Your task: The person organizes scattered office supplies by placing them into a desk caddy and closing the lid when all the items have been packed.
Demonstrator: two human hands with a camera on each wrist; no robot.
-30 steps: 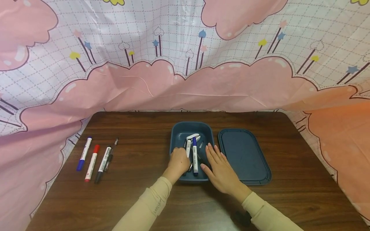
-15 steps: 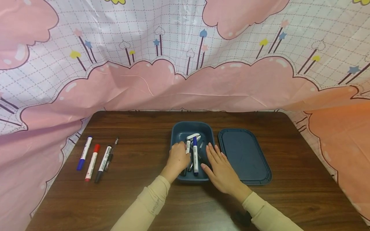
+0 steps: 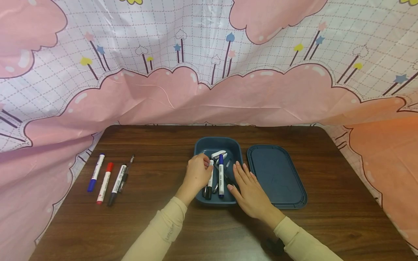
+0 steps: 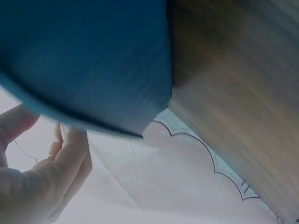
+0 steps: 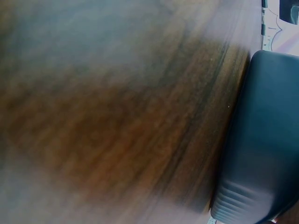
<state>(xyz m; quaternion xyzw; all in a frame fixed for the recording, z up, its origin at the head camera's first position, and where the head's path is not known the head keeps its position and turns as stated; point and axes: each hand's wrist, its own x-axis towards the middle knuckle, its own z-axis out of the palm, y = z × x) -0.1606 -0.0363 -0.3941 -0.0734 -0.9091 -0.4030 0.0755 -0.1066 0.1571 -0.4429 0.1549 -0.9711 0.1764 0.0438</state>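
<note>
In the head view a dark blue box [image 3: 199, 145] stands mid-table. Inside lie a white marker with a black cap [image 3: 209, 183], a white marker with blue ends [image 3: 221, 179], a white correction-tape-like item [image 3: 218, 154] and some thin pens partly hidden. My left hand [image 3: 196, 174] is over the box's left rim, its loosely bent fingers beside the black-capped marker. The left wrist view shows thumb and fingers [image 4: 70, 154] apart, their tips partly behind the box wall. Flat and with straight fingers, my right hand [image 3: 249, 195] rests at the box's right rim.
A dark blue lid [image 3: 277, 177] lies right of the box. To the left lie a blue-capped marker [image 3: 96, 173], a red-capped marker [image 3: 105, 183], a black-capped marker [image 3: 117, 185] and a thin pen [image 3: 125, 175]. A patterned curtain [image 3: 209, 98] hangs behind the table.
My left hand has risen a little and drawn up and left, its fingers loosening. The black-capped marker's dark end now shows in the box. My right hand has stayed put.
</note>
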